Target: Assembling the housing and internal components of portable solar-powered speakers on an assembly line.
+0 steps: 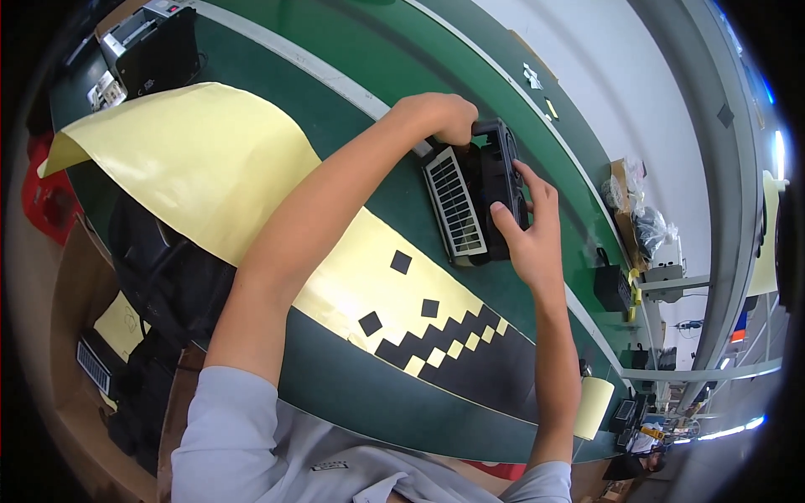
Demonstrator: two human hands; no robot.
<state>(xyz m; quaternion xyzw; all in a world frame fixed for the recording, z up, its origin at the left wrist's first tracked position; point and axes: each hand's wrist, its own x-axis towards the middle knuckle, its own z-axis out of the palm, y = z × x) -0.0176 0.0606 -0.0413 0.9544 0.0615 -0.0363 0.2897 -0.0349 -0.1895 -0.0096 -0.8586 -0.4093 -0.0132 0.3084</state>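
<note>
A black plastic case stands on the green tabletop in front of me, with a white-framed solar panel on its left side. Round forms show along its right face, and a dark gap lies between the panel and that face. My left hand is bent over the far end of the case, fingers curled against it and their tips hidden. My right hand grips the case's near right side, thumb on top and fingers around the outer face. Below the case lies a yellow sheet with black diamond patches and a zigzag black area.
The yellow sheet's left end bulges upward. A black-and-grey machine stands far left. Lower left, a carton holds black parts and another solar panel. To the right are a yellow roll, a black box and plastic-wrapped items.
</note>
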